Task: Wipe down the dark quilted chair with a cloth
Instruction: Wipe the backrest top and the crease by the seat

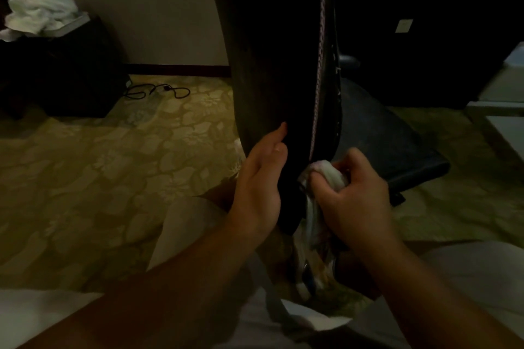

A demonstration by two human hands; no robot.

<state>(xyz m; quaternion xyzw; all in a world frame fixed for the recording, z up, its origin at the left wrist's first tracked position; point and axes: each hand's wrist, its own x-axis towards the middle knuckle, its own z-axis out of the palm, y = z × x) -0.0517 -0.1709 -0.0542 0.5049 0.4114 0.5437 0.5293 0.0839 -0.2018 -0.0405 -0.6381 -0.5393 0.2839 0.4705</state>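
The right hand's fingers curl tight round a bunched pale cloth, pressing it against the lower edge of the chair back, just beside the braided trim; the left hand lies flat and straight-fingered on the back's rear face, steadying it. The dark chair stands upright on the patterned carpet, its seat jutting away to the right. By my reckoning the wipe goes best in long strokes along the trim, with the bracing hand kept opposite the cloth so the back cannot swing. Against the far wall, white towels sit heaped on a dark cabinet, a black cable on the floor nearby.
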